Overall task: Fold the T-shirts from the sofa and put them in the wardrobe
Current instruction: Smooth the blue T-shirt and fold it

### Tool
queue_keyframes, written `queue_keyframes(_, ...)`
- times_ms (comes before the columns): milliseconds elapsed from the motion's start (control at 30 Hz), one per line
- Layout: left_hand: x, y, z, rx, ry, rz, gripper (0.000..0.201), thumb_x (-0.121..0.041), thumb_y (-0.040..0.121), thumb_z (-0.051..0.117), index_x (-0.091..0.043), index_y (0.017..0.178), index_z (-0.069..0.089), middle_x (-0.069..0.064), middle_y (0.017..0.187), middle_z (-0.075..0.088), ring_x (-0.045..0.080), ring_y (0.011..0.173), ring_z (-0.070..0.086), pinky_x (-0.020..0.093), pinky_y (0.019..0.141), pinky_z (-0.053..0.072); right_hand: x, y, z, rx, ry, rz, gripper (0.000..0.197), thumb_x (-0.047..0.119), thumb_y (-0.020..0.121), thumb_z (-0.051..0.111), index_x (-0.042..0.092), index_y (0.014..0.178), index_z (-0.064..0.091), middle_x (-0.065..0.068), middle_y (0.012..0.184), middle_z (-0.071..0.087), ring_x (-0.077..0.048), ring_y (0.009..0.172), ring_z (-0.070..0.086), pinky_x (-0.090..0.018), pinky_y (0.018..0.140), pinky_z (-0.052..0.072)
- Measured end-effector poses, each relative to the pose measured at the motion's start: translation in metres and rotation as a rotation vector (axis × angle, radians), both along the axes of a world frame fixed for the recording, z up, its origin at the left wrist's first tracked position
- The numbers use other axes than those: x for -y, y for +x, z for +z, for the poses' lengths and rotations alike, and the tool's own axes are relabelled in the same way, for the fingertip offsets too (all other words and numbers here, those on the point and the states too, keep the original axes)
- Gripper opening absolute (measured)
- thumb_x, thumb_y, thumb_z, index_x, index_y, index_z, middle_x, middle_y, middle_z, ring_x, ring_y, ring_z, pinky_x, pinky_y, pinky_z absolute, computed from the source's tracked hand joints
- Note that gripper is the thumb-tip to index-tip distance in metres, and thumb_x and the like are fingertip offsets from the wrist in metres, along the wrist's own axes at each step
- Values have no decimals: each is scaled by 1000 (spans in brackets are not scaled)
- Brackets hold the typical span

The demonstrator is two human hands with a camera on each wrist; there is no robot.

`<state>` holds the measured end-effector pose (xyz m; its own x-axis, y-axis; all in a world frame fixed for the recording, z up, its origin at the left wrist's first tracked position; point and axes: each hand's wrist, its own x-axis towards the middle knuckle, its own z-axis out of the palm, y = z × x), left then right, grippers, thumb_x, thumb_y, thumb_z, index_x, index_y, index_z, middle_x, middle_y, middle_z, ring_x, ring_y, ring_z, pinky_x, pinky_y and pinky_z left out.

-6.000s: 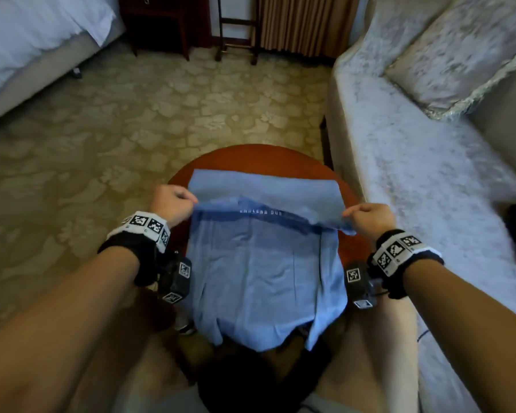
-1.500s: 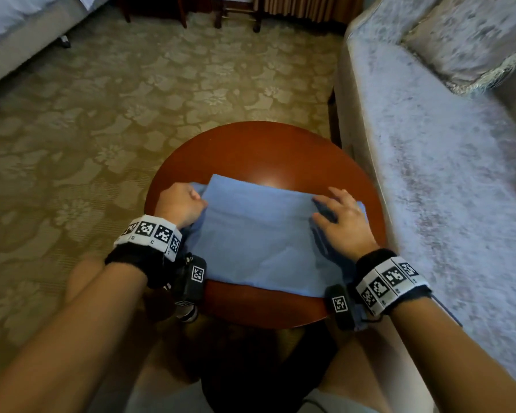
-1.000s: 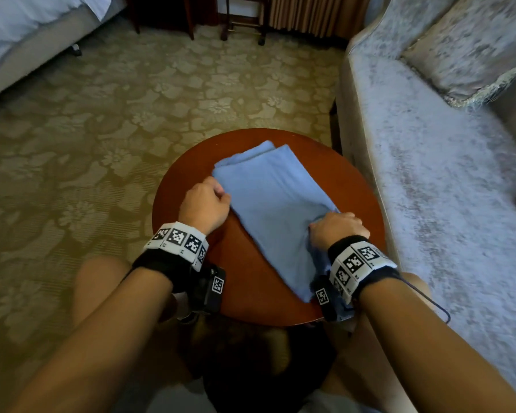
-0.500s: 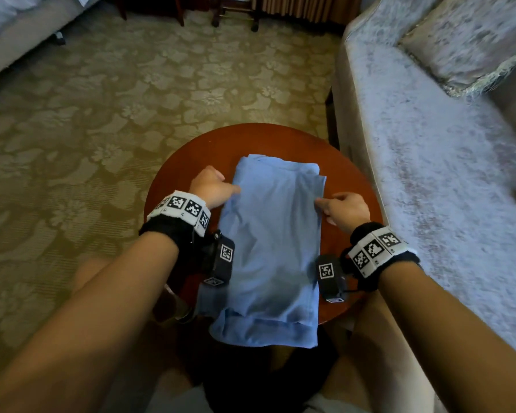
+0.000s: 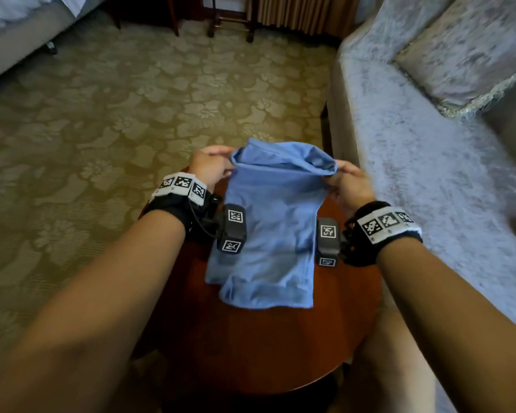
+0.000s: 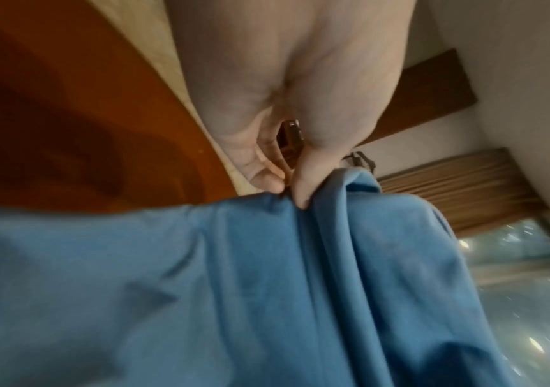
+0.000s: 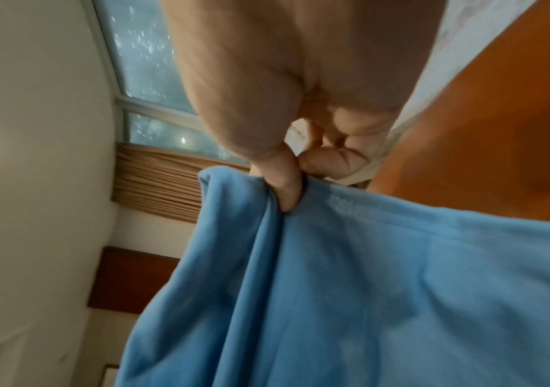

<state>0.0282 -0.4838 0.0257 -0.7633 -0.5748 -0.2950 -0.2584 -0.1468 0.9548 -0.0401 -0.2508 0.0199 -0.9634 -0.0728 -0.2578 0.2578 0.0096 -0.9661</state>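
A light blue T-shirt [image 5: 268,225], folded into a long narrow strip, lies lengthwise on the round red-brown table [image 5: 265,347]. My left hand [image 5: 212,165] pinches its far left corner and my right hand [image 5: 344,181] pinches the far right corner. Both corners are raised off the table, so the far end arches up while the near end rests flat. The left wrist view shows thumb and finger of my left hand [image 6: 287,188] nipping the blue T-shirt [image 6: 267,288]. The right wrist view shows my right hand [image 7: 293,188] pinching the T-shirt [image 7: 350,288] by a stitched hem.
A pale grey velvet sofa [image 5: 423,180] with a cushion [image 5: 471,49] runs along the right, close to the table. Patterned beige carpet [image 5: 108,120] spreads left and ahead. A bed [image 5: 15,28] stands at far left, dark wooden furniture legs [image 5: 230,22] and curtains at the back.
The shirt was folded across, then turned lengthwise on the table. Since half a second ago both hands have taken its far corners and lifted that end off the table.
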Motion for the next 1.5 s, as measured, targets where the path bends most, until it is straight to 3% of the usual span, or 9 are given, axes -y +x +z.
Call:
queue_keyframes(233,-2,88,-4,159,-199,-322,29,8,81,61,-18,86,73,-7,51,57,6,47,43,16,42,38,-61,77,-18,-92,385,316,42,-19,81,46,9,99,72,0,78,67,2,57,56,-10,53,42)
queue_keyframes(367,-13,123,-30,265,-103,-272,28,-1,94,52,-13,116,64,7,89,62,14,72,58,23,58,54,-72,117,-45,125,267,267,38,-12,85,48,14,99,71,-9,93,68,-16,77,59,-23,68,45)
queue_keyframes(533,-29,111,-30,359,-120,-206,36,-30,89,69,-4,113,56,12,103,63,23,86,63,30,63,54,-54,113,-47,178,295,140,39,30,86,73,13,117,57,-6,109,65,-23,100,65,-40,87,55)
queue_keyframes(633,-34,99,-35,436,-234,-207,51,-34,82,75,6,111,60,13,93,63,21,73,57,27,58,45,-37,107,-45,127,579,210,41,52,78,76,16,80,56,-1,83,62,-20,78,64,-32,66,51)
queue_keyframes(800,-36,89,-37,516,-424,-268,54,-36,80,75,4,115,63,17,115,65,34,100,63,34,75,47,-26,99,-44,78,720,184,43,45,82,74,17,62,47,-1,66,56,-18,66,55,-30,58,47)
queue_keyframes(900,-37,81,-35,417,-455,-275,18,-21,81,73,-11,75,59,9,80,59,27,80,59,32,69,41,-24,95,-45,54,636,130,38,40,78,77,17,70,48,1,71,56,-18,69,55,-28,55,40)
queue_keyframes(1033,-32,64,-27,99,-361,-156,35,-5,81,70,-19,65,42,-4,61,37,11,56,35,22,53,29,-22,83,-34,-113,372,39,26,31,83,74,18,75,53,2,73,57,-17,73,56,-32,69,47)
queue_keyframes(1233,-21,67,-48,301,-585,-193,24,-14,81,73,-18,77,51,-2,77,56,24,82,59,28,70,43,-29,81,-53,66,543,115,27,35,86,73,16,90,54,-9,88,64,-22,68,64,-34,56,57)
queue_keyframes(1500,-22,46,-39,153,-1019,-378,42,-38,84,69,-21,118,53,4,126,49,27,118,43,36,96,38,-24,62,-42,-281,696,105,31,31,90,64,21,118,58,-6,124,55,-22,113,53,-32,93,43)
